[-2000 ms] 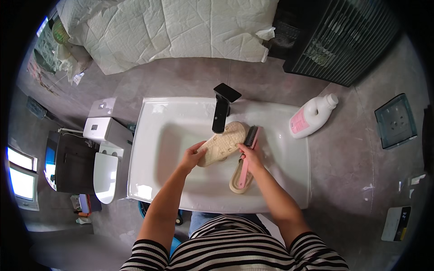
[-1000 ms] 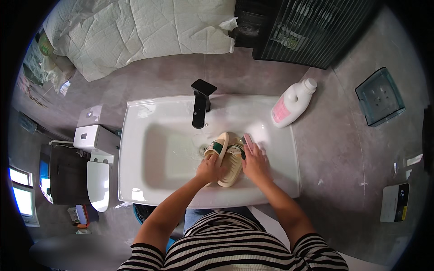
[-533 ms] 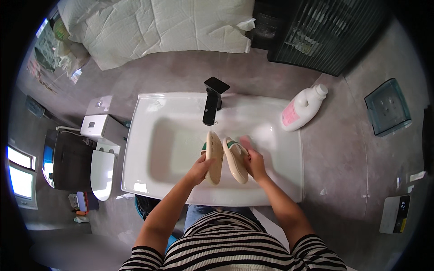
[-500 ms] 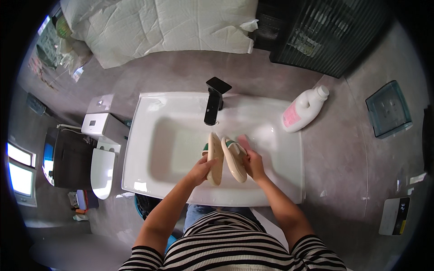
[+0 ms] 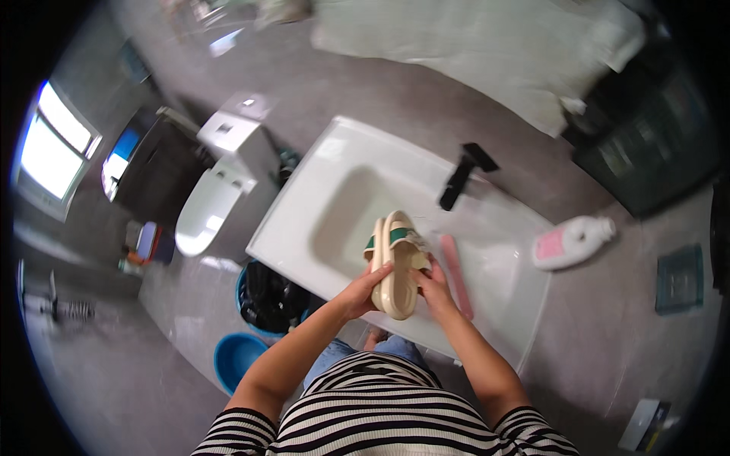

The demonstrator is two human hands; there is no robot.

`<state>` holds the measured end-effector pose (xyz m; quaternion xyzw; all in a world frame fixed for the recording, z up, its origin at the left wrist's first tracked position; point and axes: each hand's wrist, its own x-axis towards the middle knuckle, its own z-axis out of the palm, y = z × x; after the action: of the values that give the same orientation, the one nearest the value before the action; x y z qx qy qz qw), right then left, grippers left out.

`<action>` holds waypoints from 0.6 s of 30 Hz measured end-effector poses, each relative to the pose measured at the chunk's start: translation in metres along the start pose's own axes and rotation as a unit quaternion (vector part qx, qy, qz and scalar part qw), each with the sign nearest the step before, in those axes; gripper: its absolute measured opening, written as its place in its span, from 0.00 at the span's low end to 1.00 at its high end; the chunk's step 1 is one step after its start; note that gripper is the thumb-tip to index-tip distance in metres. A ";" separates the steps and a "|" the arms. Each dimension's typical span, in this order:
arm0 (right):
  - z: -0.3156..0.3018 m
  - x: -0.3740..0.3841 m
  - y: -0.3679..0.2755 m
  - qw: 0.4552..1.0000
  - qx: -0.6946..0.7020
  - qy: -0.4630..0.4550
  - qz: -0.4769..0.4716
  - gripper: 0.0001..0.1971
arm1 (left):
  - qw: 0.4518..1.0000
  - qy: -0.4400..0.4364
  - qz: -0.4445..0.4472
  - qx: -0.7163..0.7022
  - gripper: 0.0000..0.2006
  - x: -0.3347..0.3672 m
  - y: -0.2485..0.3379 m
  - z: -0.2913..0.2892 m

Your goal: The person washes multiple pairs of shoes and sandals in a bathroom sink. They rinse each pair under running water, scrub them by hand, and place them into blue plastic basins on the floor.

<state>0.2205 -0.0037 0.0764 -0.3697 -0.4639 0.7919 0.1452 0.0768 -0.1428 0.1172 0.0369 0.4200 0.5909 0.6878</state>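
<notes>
Over the near side of the white washbasin (image 5: 296,220) I hold a pair of cream slippers (image 5: 400,295) with green and white straps, upright and pressed against each other. My left hand (image 5: 360,295) closes round the left slipper's outer side near one end. My right hand (image 5: 433,290) grips the right slipper, its thumb by the slipper's inner face. Just right of my right hand, a long pink object, perhaps a brush (image 5: 455,275), lies in the basin. Beyond the slippers stands the black tap (image 5: 458,182).
A white bottle with a pink label (image 5: 574,242) lies at the basin's right. To the left is a white toilet (image 5: 213,205). On the floor are a blue basin (image 5: 236,361) and a bin with a black bag (image 5: 270,298). A white padded cover (image 5: 471,45) is at the back.
My view has turned toward the left. The two slippers, apart before, are now together and nearer my body. More of the pink object and the floor containers shows.
</notes>
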 end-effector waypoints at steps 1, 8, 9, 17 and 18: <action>0.010 0.008 0.006 0.999 0.027 -0.033 -0.025 0.36 | 0.999 0.003 0.048 -0.024 0.37 -0.009 0.001 -0.004; 0.187 -0.001 0.012 0.957 0.024 -0.290 0.001 0.33 | 0.932 0.119 0.318 -0.125 0.36 -0.132 0.003 -0.090; 0.217 0.000 0.021 0.952 0.015 -0.306 0.005 0.35 | 0.917 0.129 0.345 -0.155 0.36 -0.155 0.003 -0.110; 0.402 -0.023 0.232 0.901 -0.031 -0.371 0.225 0.35 | 0.801 0.368 0.376 -0.286 0.29 -0.301 -0.126 -0.297; 0.416 -0.019 0.274 0.892 -0.053 -0.364 0.262 0.35 | 0.796 0.379 0.354 -0.313 0.28 -0.314 -0.149 -0.323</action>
<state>-0.0352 -0.4204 -0.0225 -0.1713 -0.4118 0.8545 -0.2663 0.0085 -0.5964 -0.0044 -0.2610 0.3968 0.8591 0.1908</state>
